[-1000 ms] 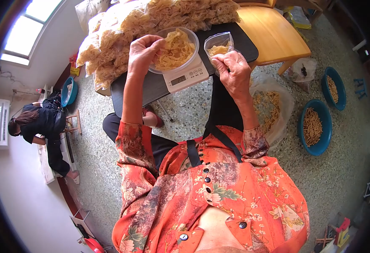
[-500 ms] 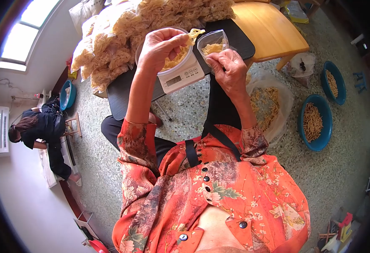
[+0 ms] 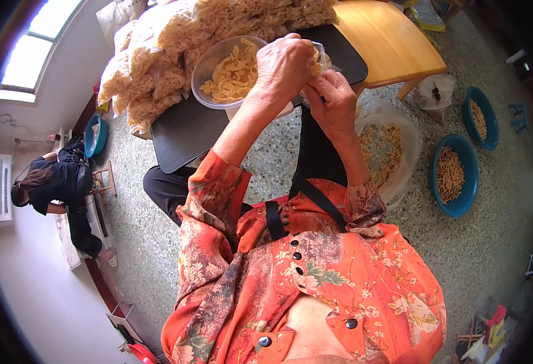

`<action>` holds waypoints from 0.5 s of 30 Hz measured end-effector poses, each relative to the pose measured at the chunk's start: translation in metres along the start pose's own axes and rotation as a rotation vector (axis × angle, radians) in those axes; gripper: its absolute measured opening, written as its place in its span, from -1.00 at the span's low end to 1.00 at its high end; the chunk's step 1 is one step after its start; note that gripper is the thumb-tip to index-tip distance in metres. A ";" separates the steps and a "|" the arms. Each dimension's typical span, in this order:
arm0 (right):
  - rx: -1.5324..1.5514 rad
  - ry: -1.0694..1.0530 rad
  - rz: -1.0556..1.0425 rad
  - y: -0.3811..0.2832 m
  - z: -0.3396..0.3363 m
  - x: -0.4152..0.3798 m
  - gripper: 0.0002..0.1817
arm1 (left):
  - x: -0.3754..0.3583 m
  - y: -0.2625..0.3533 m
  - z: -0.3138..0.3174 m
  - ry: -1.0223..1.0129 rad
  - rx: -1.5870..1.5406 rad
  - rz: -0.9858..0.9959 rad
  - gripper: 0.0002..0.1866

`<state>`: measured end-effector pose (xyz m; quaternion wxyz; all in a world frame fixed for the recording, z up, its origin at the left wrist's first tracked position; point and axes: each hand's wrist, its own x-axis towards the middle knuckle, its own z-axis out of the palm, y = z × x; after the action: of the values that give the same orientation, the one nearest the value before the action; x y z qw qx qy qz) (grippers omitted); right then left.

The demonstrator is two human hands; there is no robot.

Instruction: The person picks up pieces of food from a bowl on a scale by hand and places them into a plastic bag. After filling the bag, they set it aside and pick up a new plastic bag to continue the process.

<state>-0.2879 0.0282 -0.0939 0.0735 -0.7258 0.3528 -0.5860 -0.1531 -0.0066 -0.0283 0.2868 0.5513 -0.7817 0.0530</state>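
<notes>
My left hand [image 3: 284, 60] pinches strips over the bag [image 3: 321, 56]; my right hand [image 3: 333, 100] grips the bag, bowl [image 3: 209, 60] just left.

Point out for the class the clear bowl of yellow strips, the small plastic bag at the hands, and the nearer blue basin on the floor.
clear bowl [image 3: 209, 60], head view, on its bare left wall.
small plastic bag [image 3: 322, 51], head view, on its upper edge beside the left hand.
blue basin [image 3: 460, 209], head view, on its lower rim.
</notes>
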 end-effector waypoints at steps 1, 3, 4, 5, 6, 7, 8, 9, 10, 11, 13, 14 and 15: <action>0.002 0.014 -0.012 0.002 0.000 0.000 -0.88 | 0.003 -0.002 0.005 -0.011 0.011 0.018 -0.87; 0.004 0.027 -0.024 0.004 0.000 -0.001 -0.88 | 0.006 -0.001 0.007 -0.022 0.022 0.035 -0.86; -0.006 0.030 -0.021 0.004 -0.001 -0.001 -0.88 | 0.009 0.001 0.004 -0.137 0.032 0.004 -0.84; -0.016 0.034 -0.018 0.005 -0.001 -0.001 -0.88 | 0.012 0.003 0.002 -0.253 0.042 -0.028 -0.81; -0.016 0.033 -0.018 0.005 0.000 -0.001 -0.88 | 0.013 0.003 0.002 -0.253 0.042 -0.028 -0.81; -0.012 0.038 -0.022 0.004 0.000 -0.001 -0.88 | 0.015 0.003 0.001 -0.331 0.059 -0.056 -0.80; -0.008 0.043 -0.026 0.004 0.000 0.000 -0.87 | 0.016 0.003 0.000 -0.408 0.076 -0.083 -0.78; -0.006 0.043 -0.029 0.004 0.000 0.000 -0.87 | 0.014 0.000 -0.001 -0.406 0.078 -0.083 -0.78; -0.011 0.042 -0.039 0.004 0.001 0.001 -0.87 | 0.011 -0.005 -0.004 -0.402 -0.002 -0.002 -0.76; -0.017 0.042 -0.048 0.004 0.001 0.001 -0.88 | 0.009 -0.011 -0.008 -0.397 -0.082 0.081 -0.73; -0.018 0.030 -0.036 0.003 0.001 0.001 -0.88 | 0.007 -0.022 -0.015 -0.325 -0.159 0.124 -0.75; -0.021 0.015 -0.020 0.003 0.000 0.000 -0.88 | 0.007 -0.028 -0.019 -0.255 -0.238 0.163 -0.77; -0.021 0.016 -0.021 0.004 0.000 -0.001 -0.88 | 0.005 -0.033 -0.022 -0.185 -0.317 0.202 -0.78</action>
<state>-0.2896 0.0257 -0.0966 0.0571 -0.7252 0.3519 -0.5890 -0.1159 -0.0149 -0.0148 0.2900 0.4206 -0.8546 -0.0928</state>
